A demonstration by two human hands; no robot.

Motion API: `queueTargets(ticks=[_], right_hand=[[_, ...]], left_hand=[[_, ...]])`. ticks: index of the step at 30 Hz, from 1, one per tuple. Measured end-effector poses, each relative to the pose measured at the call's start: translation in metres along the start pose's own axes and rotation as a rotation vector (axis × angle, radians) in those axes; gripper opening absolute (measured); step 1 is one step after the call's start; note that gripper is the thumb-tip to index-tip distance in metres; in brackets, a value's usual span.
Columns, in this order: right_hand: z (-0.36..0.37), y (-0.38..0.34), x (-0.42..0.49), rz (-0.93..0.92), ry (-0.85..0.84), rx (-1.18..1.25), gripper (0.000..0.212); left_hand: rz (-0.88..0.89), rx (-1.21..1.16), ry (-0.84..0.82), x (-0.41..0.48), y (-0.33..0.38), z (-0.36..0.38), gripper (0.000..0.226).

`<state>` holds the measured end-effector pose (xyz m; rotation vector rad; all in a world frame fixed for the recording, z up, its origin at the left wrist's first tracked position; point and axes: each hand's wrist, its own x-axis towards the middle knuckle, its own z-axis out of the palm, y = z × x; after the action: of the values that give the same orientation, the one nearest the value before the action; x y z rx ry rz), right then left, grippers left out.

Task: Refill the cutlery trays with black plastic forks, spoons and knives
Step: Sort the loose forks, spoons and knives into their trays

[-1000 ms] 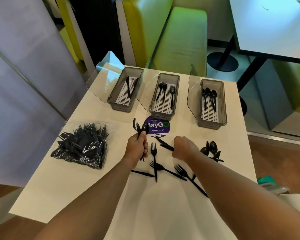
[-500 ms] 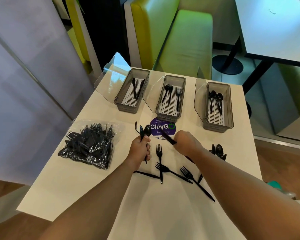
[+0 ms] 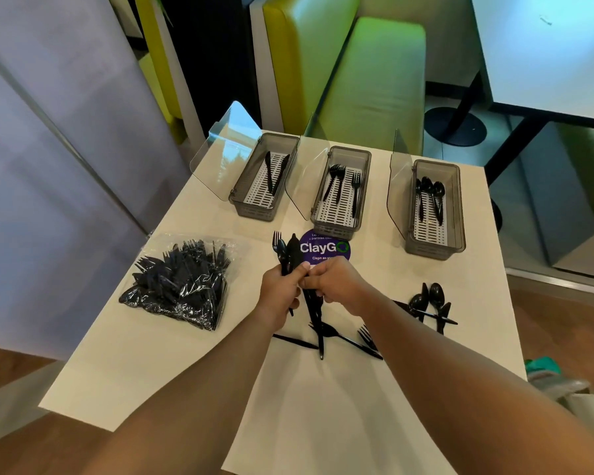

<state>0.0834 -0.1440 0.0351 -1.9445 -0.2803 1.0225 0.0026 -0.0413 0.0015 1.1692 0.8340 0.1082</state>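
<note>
Fingers (image 3: 290, 282) of the left hand (image 3: 278, 298) grip glossy black cutlery (image 3: 288, 255); right hand (image 3: 338, 282) pinches its handles beside the purple "ClayGO" sticker (image 3: 326, 250).

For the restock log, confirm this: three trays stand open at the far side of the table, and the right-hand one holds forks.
One detail is wrong. All three do stand open at the far side, but the right-hand tray holds spoons, not forks. The forks lie in the middle tray. The head view shows this.
</note>
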Motion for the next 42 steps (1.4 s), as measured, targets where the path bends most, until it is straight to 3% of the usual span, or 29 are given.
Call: queueTargets(ticks=[2,7,11,15,22,26,32,37,42], right_hand=[[0.0,0.005,-0.002,0.01,-0.028,0.028,0.02],[-0.013,0.008,-0.009,-0.019,-0.053,0.048,0.01],[-0.035,0.011,-0.017,-0.025,-0.036,0.012,0.017],[-0.066,0.023,-0.023,-0.049,0.069,-0.051,0.02],[-0.137,0.067,-0.035,-0.047,0.341,-0.497,0.005],[-0.153,0.09,-0.047,0.049,0.28,-0.742,0.018],[-0.142,0.108,-0.055,0.029,0.215,-0.952,0.026],[-0.135,0.112,-0.054,0.02,0.27,-0.938,0.025],[-0.141,0.107,-0.051,0.004,0.384,-0.763,0.02]], left_hand=[[0.009,0.021,-0.006,0.0,-0.001,0.0,0.011],[0.012,0.008,-0.019,-0.004,0.001,0.015,0.018],[0.034,0.124,0.016,-0.001,0.001,0.031,0.022],[0.02,0.141,-0.051,0.001,-0.001,0.053,0.021],[0.005,0.203,-0.244,-0.011,-0.017,0.091,0.019],[0.008,0.244,-0.307,-0.017,-0.024,0.104,0.021],[-0.016,0.267,-0.283,-0.017,-0.025,0.111,0.015],[0.02,0.308,-0.277,-0.012,-0.027,0.112,0.014],[0.05,0.32,-0.244,-0.011,-0.027,0.116,0.014]])
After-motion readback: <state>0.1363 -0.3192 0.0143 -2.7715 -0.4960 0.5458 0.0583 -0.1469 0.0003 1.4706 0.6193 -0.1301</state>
